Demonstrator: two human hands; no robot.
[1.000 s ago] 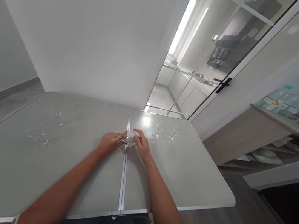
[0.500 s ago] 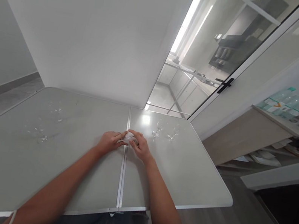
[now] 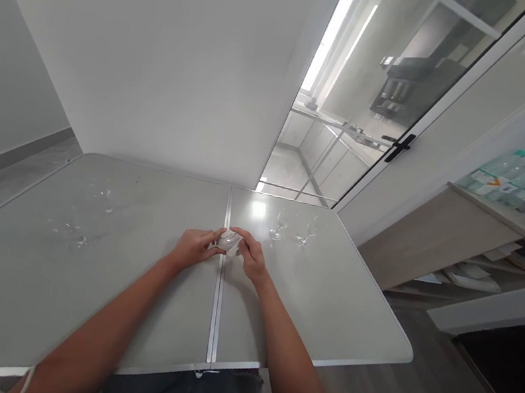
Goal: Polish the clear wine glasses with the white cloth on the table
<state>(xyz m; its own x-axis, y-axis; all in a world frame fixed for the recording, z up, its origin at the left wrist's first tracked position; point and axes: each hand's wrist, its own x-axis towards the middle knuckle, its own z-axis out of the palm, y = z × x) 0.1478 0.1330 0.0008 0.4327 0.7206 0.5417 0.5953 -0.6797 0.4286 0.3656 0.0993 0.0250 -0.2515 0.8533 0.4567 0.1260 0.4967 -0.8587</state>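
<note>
My right grip (image 3: 253, 258) has shifted slightly against the clear glass (image 3: 228, 240). My left grip (image 3: 193, 247) clasps it; whether my right does, I can't tell.

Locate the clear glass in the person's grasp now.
In the head view, the clear glass is slightly below and left of centre, between the left hand and right hand, over the metal seam of the table.

Left hand (image 3: 194, 247), right hand (image 3: 252, 259), clear glass (image 3: 229, 240) held between, stemmed glasses (image 3: 276, 234) on pale table (image 3: 318, 313)
</note>
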